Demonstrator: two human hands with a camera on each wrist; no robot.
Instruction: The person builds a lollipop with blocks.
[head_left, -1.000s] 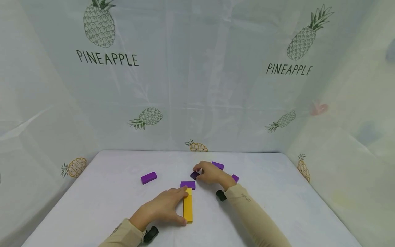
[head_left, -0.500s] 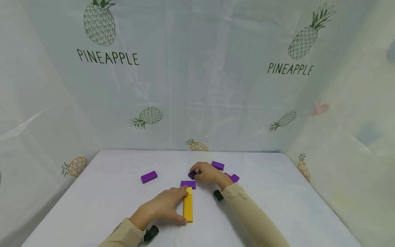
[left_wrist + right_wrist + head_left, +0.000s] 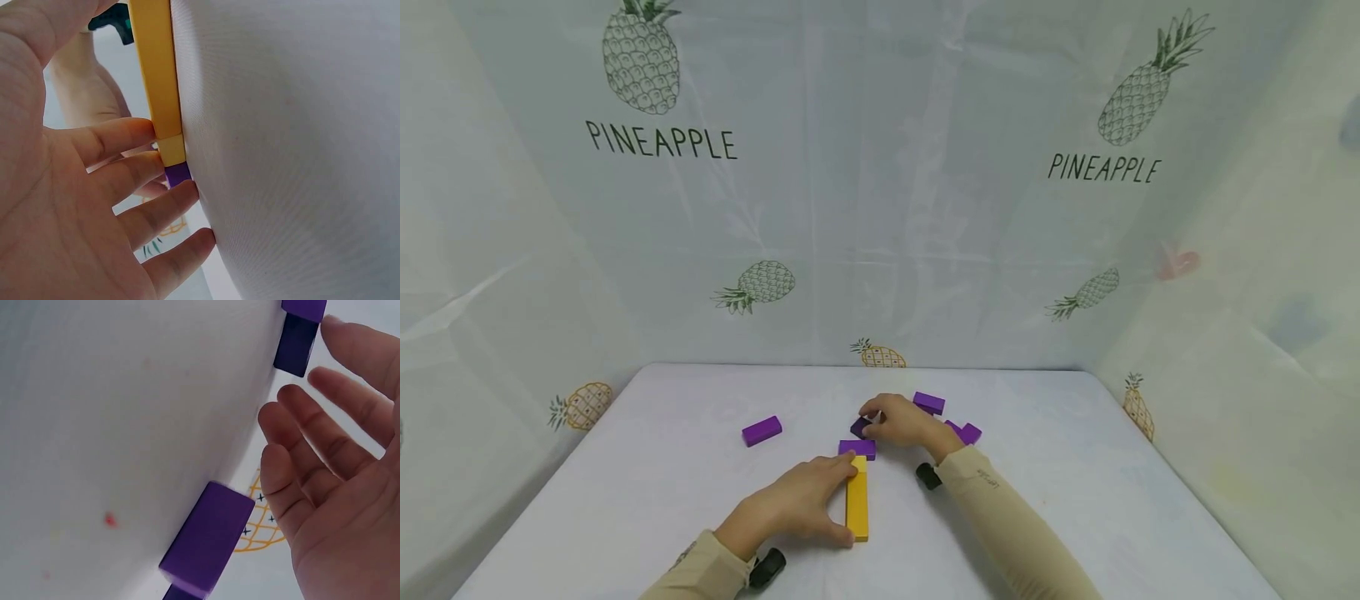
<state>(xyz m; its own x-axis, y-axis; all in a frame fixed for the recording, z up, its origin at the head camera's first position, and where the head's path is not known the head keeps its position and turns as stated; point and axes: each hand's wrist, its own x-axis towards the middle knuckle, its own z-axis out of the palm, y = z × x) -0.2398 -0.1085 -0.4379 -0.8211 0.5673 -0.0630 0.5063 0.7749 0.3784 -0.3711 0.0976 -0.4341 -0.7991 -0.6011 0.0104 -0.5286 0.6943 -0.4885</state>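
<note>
The white worktop (image 3: 1052, 492) carried everything, with both hands over its middle. The left hand (image 3: 801, 502) lay to the near left, its fingers straight and spread apart. The right hand (image 3: 901, 421) reached in farther out, its fingers curled.

The yellow block (image 3: 857, 504) was the longest piece. Its long axis ran away from the person; the left thumb touched its near end and fingertips its left side toward the far end.

Across that far end lay the crosswise purple block (image 3: 857, 447), its long axis side to side. Three loose purple blocks sat apart: one off to the left (image 3: 762, 432), one beyond the right hand (image 3: 929, 402), one by the right wrist (image 3: 972, 433).

The dark purple block (image 3: 857, 427) was just beyond the crosswise one, and this relation seemed to matter most. It lay at the left of the right fingertips, apparently pinched between thumb and forefinger; the right hand was clearly the nearer. Partly covered, it hid its long axis in the head view, and whether the two blocks touched could not be told.

Smallest was the paler yellow piece (image 3: 172, 150), between the yellow and crosswise blocks.
</note>
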